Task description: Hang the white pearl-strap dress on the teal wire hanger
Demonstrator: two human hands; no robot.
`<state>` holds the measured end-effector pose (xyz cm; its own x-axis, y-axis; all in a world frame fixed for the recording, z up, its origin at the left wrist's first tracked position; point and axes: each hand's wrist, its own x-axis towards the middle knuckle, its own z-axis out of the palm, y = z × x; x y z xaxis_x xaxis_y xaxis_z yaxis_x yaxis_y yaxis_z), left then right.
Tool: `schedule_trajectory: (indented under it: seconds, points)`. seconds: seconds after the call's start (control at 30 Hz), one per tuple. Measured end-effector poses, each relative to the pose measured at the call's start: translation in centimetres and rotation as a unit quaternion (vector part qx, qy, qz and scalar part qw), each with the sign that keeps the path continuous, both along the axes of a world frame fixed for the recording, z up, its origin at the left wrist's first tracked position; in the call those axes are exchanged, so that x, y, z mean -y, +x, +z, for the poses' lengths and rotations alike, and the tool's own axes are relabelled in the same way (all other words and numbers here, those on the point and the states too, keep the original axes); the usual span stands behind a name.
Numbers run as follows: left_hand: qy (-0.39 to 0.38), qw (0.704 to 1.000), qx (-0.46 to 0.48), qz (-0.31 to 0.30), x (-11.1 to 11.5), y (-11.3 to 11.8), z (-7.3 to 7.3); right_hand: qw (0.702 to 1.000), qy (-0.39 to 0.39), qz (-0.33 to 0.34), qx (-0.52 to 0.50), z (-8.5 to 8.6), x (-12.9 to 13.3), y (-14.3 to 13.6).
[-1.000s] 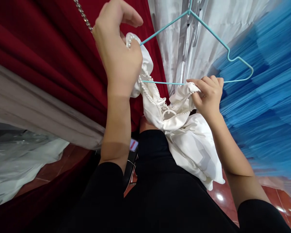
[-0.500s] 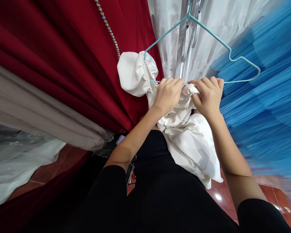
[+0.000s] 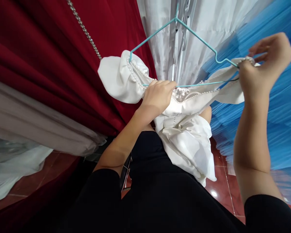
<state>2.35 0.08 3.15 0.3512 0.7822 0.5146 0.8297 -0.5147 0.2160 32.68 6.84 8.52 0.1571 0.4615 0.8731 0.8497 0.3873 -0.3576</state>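
Observation:
A white dress (image 3: 194,142) with pearl-trimmed neckline hangs on a light-blue wire hanger (image 3: 196,32). Its puffed left-side sleeve (image 3: 118,77) sits over one end of the hanger. My left hand (image 3: 160,95) is closed around the hanger's bottom bar together with the dress's neckline, near the middle. Out to the right, my right hand (image 3: 264,61) pinches the pearl edge of the other sleeve (image 3: 230,92) at the hanger's right end, which the fingers and fabric partly hide. Between my hands the neckline is stretched along the bottom bar.
Red fabric (image 3: 121,26) with a beaded strand (image 3: 84,30) hangs on the left, beside beige cloth (image 3: 50,116). Blue tulle (image 3: 254,106) fills the right. White fabric (image 3: 213,22) and a metal post (image 3: 177,45) stand behind the hanger. The floor (image 3: 223,174) is red tile.
My right hand has moved right and up from the bar's middle, drawing the dress's other sleeve onto the hanger's right end. My left hand keeps its grip. The view has shifted slightly.

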Motion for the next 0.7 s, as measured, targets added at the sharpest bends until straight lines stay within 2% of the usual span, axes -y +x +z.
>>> schedule_trajectory:
  seconds: [0.07,0.13,0.27,0.37,0.43,0.57,0.7]
  points:
    - [-0.007,1.000,-0.003,0.008,0.1,0.4,0.2,0.998,-0.063,-0.004,0.026,1.6,0.3,-1.8]
    - [-0.014,1.000,-0.002,0.020,0.2,0.6,0.3,0.994,-0.101,-0.024,0.032,2.5,0.7,-2.9]
    - [0.003,0.999,0.001,0.035,-0.2,0.6,-0.1,0.993,-0.104,-0.056,0.012,1.7,1.4,-1.6]
    - [0.014,1.000,0.001,0.027,-0.6,0.5,-0.5,0.996,-0.093,-0.017,-0.002,1.0,1.9,-0.6]
    - [0.005,1.000,-0.004,0.029,-0.7,0.8,-0.5,0.996,-0.077,0.031,0.015,1.3,1.9,-1.0]
    - [-0.025,0.998,-0.020,0.049,-0.2,1.8,-0.2,0.992,-0.011,0.117,0.048,3.2,0.9,-4.0]
    - [-0.052,0.995,-0.048,0.072,0.7,2.0,0.6,0.982,-0.039,0.169,0.081,4.2,1.9,-7.5]
